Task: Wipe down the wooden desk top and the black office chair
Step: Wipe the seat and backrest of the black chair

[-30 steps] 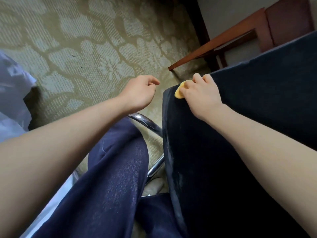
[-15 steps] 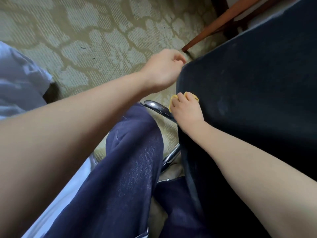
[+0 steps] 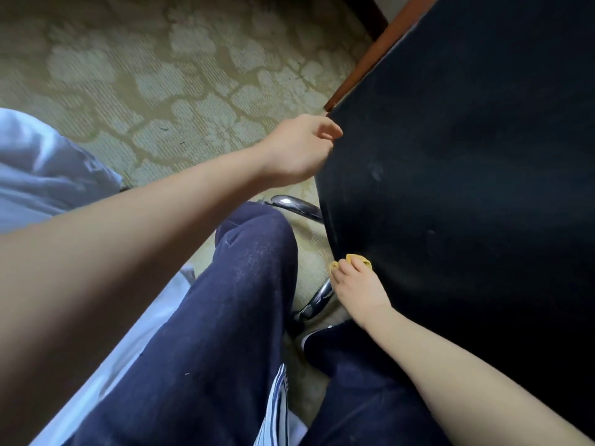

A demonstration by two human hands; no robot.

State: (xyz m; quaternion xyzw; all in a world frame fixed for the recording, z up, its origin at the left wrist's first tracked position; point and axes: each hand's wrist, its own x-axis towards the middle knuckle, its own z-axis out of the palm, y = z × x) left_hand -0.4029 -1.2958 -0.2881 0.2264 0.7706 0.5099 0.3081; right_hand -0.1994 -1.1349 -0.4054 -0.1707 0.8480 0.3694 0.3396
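The black chair [image 3: 467,188] fills the right, its left edge bordering open patterned carpet [image 3: 161,91]. 1 yellow cloth [image 3: 362,259] sits low on that edge, pinched under curled fingers of the right hand [image 3: 359,289]. The left hand [image 3: 297,151], fingers curled, is at the edge's top corner; whether it grips, I cannot tell. 2 chrome tubes [image 3: 296,204] show beside the edge, 1 strip of wooden desk [image 3: 370,56] above.

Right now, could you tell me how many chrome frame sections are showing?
2: one chrome section just below the left hand, another beside the right hand holding the yellow cloth; the black chair may hide more.
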